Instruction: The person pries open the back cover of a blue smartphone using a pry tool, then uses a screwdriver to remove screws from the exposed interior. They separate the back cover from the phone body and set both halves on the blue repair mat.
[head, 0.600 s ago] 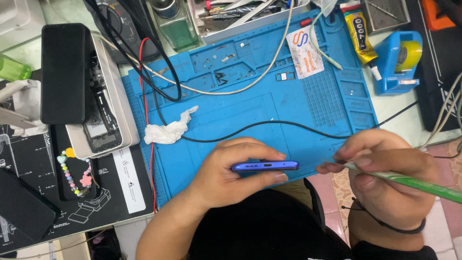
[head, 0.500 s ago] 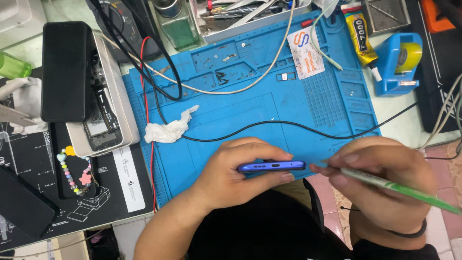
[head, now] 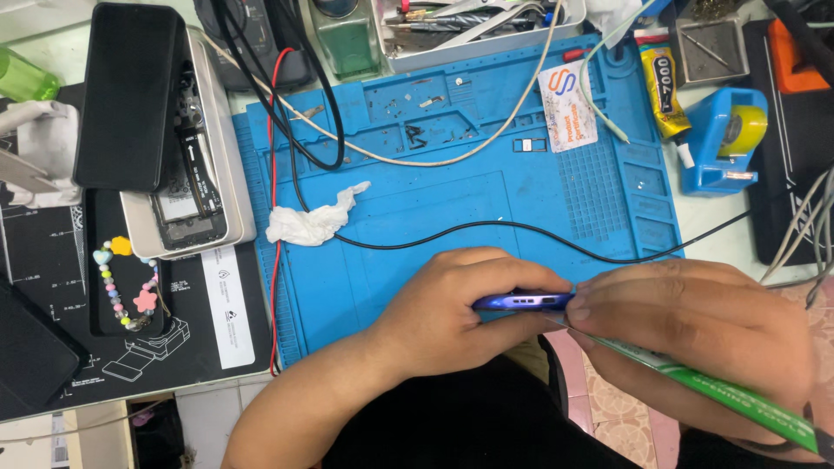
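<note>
While your left hand (head: 452,313) grips the blue phone (head: 524,301) edge-up over the blue mat (head: 486,208), your right hand (head: 695,339) clasps a green tool (head: 730,395) at its seam; prying likely needs steady pressure.

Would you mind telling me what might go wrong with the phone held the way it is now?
The blue phone is pinched on edge by the left hand, off the blue mat; it might slip. The green tool in the right hand meets its end and could gouge it.
</note>
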`<state>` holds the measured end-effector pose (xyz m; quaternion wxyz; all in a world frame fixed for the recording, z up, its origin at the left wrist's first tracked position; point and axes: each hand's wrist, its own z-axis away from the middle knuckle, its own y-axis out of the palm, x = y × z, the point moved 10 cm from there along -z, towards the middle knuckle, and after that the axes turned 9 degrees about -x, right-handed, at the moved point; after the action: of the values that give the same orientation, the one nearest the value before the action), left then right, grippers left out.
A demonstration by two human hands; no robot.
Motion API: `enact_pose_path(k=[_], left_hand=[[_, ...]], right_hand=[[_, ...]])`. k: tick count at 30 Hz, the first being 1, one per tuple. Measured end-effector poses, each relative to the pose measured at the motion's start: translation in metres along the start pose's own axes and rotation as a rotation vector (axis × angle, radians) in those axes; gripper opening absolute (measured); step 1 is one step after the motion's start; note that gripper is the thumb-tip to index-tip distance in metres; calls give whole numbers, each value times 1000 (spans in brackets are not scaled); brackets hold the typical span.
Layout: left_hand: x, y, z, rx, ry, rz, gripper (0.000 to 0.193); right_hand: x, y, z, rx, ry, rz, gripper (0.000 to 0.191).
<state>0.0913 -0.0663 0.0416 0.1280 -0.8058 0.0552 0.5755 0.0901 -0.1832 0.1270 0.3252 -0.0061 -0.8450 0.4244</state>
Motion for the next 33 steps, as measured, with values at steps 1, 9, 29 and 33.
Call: enact_pose_path(k=[1,9,29,33], left_hand=[[0,0,0,-2,1,9,27],[2,5,-2,7,21,1,29],[4,7,-3,-56,76,-114,40],[3,8,-3,-29,100,-78,42]], right_hand=[[0,0,-1,-3,-4,-4,42],[10,0,-5,20,-58,99,39],[37,35,19,-129,-662,530,17],[25,14,3,-57,-387,283,26]])
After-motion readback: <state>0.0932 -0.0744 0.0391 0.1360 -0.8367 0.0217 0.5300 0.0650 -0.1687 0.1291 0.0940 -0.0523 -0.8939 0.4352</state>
